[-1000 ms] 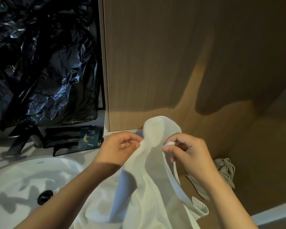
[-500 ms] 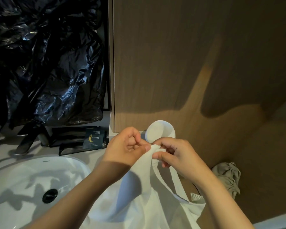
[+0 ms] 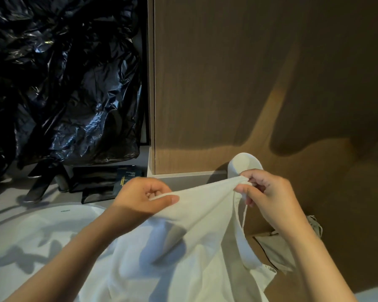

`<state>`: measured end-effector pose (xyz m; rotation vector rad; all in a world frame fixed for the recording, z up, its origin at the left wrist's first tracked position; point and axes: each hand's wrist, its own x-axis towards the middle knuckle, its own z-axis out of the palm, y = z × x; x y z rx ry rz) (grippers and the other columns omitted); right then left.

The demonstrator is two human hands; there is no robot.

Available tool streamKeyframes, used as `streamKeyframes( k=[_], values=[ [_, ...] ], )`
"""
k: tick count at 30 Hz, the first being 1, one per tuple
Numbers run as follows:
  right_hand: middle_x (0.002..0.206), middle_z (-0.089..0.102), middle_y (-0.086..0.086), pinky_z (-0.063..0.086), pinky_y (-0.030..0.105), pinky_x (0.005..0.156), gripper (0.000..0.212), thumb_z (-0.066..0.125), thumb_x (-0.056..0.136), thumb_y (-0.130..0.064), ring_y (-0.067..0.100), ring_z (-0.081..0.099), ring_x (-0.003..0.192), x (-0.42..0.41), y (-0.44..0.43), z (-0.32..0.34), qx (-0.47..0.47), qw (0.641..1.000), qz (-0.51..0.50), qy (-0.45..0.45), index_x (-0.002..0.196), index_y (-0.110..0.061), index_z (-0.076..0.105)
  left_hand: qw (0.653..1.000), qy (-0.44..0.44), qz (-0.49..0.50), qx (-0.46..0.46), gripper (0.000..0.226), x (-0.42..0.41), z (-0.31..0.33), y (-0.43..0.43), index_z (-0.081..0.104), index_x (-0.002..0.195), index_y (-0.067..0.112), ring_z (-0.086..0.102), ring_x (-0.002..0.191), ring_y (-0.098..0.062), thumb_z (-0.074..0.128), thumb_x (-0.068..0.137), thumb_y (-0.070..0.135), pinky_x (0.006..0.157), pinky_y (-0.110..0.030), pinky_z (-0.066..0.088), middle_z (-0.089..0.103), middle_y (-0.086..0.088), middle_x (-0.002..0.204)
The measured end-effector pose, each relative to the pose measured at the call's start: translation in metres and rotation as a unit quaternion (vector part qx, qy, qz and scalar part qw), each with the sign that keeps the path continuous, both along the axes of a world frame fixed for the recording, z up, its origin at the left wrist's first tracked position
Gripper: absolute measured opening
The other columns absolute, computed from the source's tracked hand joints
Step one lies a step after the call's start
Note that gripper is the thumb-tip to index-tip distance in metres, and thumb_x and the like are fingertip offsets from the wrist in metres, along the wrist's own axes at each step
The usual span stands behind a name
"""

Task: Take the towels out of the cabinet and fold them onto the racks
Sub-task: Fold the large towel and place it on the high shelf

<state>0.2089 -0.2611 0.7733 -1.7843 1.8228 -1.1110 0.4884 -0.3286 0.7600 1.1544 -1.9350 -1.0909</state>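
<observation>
Over the washbasin (image 3: 31,232), the left hand (image 3: 140,201) and left forearm (image 3: 74,256) are showing bare all the way down to the picture's lower edge. The thumbnail (image 3: 174,200) on that hand is looking short and plain. To the right of the washbasin, the right hand (image 3: 268,197) and right forearm (image 3: 314,262) are likewise showing bare, with warm light falling across the knuckles and wrist.
</observation>
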Motion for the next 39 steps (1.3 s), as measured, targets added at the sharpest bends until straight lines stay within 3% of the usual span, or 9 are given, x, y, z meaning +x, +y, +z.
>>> streamKeyframes(
  k=[4,9,12,18,22,25,30,34,39],
  values=[
    [0.068,0.066,-0.013,0.051,0.023,0.063,0.012,0.068,0.091,-0.029,0.006,0.064,0.07,0.0,-0.001,0.002,0.0,0.998,-0.051,0.038,0.085,-0.039,0.066,0.975,-0.062,0.053,-0.206,0.011,-0.016,0.025,-0.004,0.075,0.074,0.021,0.06,0.07,-0.006,0.075,0.083,0.026,0.069,-0.027,0.048,0.065,0.011,0.069],
    [0.074,0.067,-0.019,0.048,0.013,0.062,0.024,0.068,0.089,-0.035,-0.004,0.065,0.074,-0.01,-0.002,0.033,-0.062,0.991,-0.108,0.046,0.108,-0.047,0.059,0.914,-0.073,0.085,-0.391,0.013,-0.036,0.067,-0.013,0.075,0.077,0.02,0.055,0.063,-0.014,0.069,0.086,0.028,0.056,-0.031,0.046,0.057,0.006,0.067],
    [0.076,0.071,-0.015,0.051,0.011,0.06,0.054,0.071,0.087,-0.032,0.001,0.068,0.072,-0.016,0.008,0.043,-0.003,0.998,-0.061,0.013,0.129,-0.052,0.044,0.947,-0.052,0.066,-0.309,0.01,-0.042,0.061,-0.015,0.076,0.075,0.02,0.059,0.068,-0.009,0.073,0.084,0.025,0.063,-0.031,0.049,0.062,0.009,0.069],
    [0.074,0.072,0.0,0.055,0.017,0.064,0.036,0.074,0.084,-0.024,0.013,0.067,0.065,-0.015,0.041,0.032,-0.06,0.995,-0.02,-0.081,0.116,-0.041,0.067,0.981,-0.006,0.092,-0.172,0.016,-0.048,0.033,-0.008,0.073,0.065,0.023,0.062,0.067,-0.005,0.074,0.081,0.024,0.066,-0.03,0.051,0.066,0.013,0.065],
    [0.068,0.069,-0.003,0.056,0.028,0.063,0.017,0.072,0.087,-0.019,0.011,0.064,0.061,-0.02,0.035,0.041,-0.051,0.995,-0.088,-0.008,0.09,-0.035,0.074,0.989,0.02,0.096,-0.115,0.019,-0.048,0.034,-0.009,0.072,0.062,0.022,0.058,0.058,-0.005,0.075,0.081,0.025,0.062,-0.025,0.048,0.064,0.008,0.059],
    [0.069,0.07,-0.001,0.054,0.021,0.06,0.026,0.075,0.084,-0.02,0.01,0.065,0.059,0.002,0.03,0.04,0.008,0.999,0.019,-0.028,0.096,-0.043,0.074,0.992,0.044,0.089,-0.081,0.018,-0.055,0.033,-0.002,0.073,0.062,0.021,0.049,0.049,-0.001,0.076,0.079,0.023,0.054,-0.019,0.042,0.058,0.007,0.051],
    [0.078,0.072,-0.009,0.054,0.011,0.07,0.073,0.074,0.087,-0.028,0.008,0.071,0.077,0.044,0.013,0.017,0.117,0.987,0.096,-0.061,0.134,-0.065,0.033,0.995,0.06,0.015,-0.081,0.013,-0.058,0.031,0.012,0.074,0.072,0.031,0.06,0.059,-0.006,0.075,0.081,0.022,0.058,-0.017,0.045,0.069,0.008,0.066],
    [0.072,0.07,-0.005,0.056,0.022,0.06,0.018,0.073,0.088,-0.022,0.014,0.067,0.063,0.043,0.003,0.022,0.068,0.992,0.088,-0.057,0.097,-0.038,0.072,0.995,0.058,0.013,-0.078,0.012,-0.051,0.029,0.014,0.074,0.073,0.032,0.057,0.059,-0.001,0.077,0.08,0.023,0.057,-0.016,0.043,0.069,0.006,0.068],
    [0.066,0.067,-0.004,0.052,0.018,0.057,0.015,0.069,0.09,-0.024,0.014,0.063,0.061,0.036,-0.003,0.019,0.033,0.997,0.071,-0.02,0.081,-0.035,0.069,0.997,0.043,0.004,-0.059,0.009,-0.04,0.027,0.016,0.074,0.073,0.03,0.053,0.054,0.0,0.078,0.079,0.026,0.054,-0.017,0.042,0.068,0.004,0.066]
  ],
)
